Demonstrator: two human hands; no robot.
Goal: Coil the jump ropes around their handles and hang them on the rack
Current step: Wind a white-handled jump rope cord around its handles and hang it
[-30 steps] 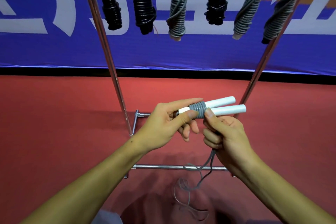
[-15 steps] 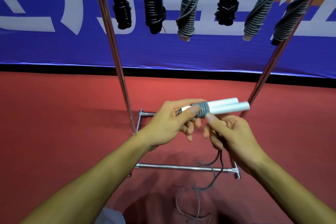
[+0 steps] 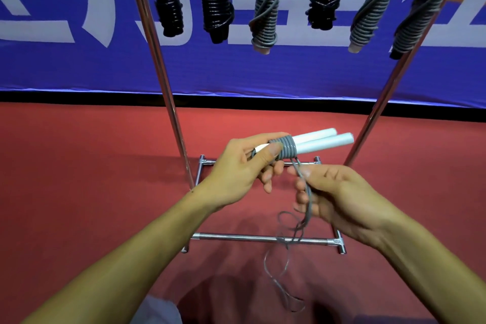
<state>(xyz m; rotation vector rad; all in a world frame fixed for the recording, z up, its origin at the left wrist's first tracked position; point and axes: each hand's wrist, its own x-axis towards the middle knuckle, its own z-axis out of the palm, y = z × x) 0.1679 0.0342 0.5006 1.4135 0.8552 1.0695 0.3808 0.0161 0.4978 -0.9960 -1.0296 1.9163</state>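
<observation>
A red floor [image 3: 79, 179] fills the lower field, bounded behind by a blue banner [image 3: 236, 71] with pale lettering. A chrome rack [image 3: 168, 102] stands on the floor, its two uprights splaying toward the top and its base bars [image 3: 263, 238] lying beneath the hands. Six coiled jump ropes hang in a row from the rack's top, which is out of frame: three black bundles [image 3: 214, 0] and three grey bundles [image 3: 265, 13], each rope wound spirally along its handles.

The left hand [image 3: 236, 168] grips a pair of white handles [image 3: 319, 141], held side by side and nearly level, thumb and fingers clamped around the near ends. A short band of grey rope turns [image 3: 285, 148] binds the handles just beside the thumb; the far ends are bare. The right hand [image 3: 339, 197], below and to the right, pinches the free grey rope [image 3: 306, 208] between thumb and curled fingers. From there the rope trails in slack loops over the front base bar to the floor.
</observation>
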